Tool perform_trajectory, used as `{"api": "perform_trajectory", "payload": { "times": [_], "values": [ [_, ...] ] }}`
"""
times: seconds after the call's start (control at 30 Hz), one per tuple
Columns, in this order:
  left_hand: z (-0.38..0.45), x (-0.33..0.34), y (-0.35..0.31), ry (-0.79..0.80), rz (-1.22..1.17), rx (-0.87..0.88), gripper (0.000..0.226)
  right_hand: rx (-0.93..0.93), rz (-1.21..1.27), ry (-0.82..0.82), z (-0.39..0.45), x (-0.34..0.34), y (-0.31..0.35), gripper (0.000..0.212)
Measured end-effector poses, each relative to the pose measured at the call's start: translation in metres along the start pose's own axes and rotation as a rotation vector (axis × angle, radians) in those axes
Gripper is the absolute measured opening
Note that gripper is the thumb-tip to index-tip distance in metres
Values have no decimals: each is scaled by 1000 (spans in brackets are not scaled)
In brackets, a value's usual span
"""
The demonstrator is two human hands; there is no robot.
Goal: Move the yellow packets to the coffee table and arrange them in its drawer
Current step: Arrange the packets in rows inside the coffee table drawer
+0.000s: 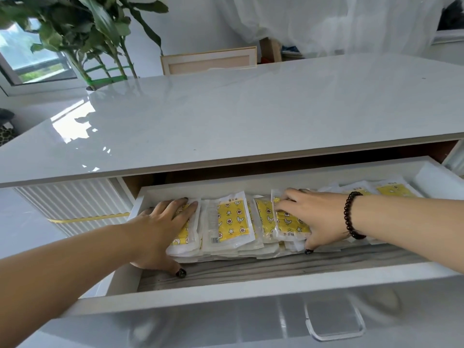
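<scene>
Inside the drawer [251,287], yellow packets [232,222] look light, floppy, slippery — best pinched by edges. Left hand [160,222] presses flat; right hand [308,217] pinches one packet.

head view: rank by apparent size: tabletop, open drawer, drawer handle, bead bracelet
1. tabletop
2. open drawer
3. drawer handle
4. bead bracelet

Handle versus bracelet is unsure: the handle sits nearer the camera, which inflates it.

single head view, looking forward and down, close above open drawer [251,287] of coffee table [226,116]
</scene>
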State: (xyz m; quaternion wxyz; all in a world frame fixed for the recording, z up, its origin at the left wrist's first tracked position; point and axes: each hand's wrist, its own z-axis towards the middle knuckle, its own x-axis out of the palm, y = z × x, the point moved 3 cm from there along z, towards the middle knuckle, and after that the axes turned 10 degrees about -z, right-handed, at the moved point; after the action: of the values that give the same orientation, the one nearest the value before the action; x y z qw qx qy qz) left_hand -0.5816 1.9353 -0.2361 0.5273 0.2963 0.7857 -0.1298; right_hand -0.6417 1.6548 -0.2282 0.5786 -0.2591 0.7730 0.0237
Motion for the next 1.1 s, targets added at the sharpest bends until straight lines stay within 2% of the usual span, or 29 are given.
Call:
{"api": "perform_trajectory", "payload": {
  "times": [0.1,0.2,0.37,0.5,0.63,0.8,0.9,1.0,1.1],
  "values": [
    [0,-5,-8,-81,7,87,135,-55,20,-48,-3,6,-6,91],
    [6,-16,-29,-139,-10,202,126,-122,24,-95,-7,10,-9,87],
    [28,-35,-73,-132,-44,312,112,-164,73,-113,-5,14,-7,85],
    [45,-31,-101,-80,18,306,98,-134,122,-102,-3,7,-5,94],
    [48,-31,-111,-121,71,281,98,-44,163,-120,-21,-13,-28,95],
    [42,-47,-123,-153,-9,242,102,125,145,-4,-57,0,-85,102],
    [44,-62,-144,-253,-45,250,82,132,86,95,-69,23,-95,109],
    [50,-68,-168,-303,-88,315,71,131,75,133,-73,39,-98,106],
    [60,-59,-191,-222,-66,450,82,146,81,107,-69,44,-102,102]
  ]
}}
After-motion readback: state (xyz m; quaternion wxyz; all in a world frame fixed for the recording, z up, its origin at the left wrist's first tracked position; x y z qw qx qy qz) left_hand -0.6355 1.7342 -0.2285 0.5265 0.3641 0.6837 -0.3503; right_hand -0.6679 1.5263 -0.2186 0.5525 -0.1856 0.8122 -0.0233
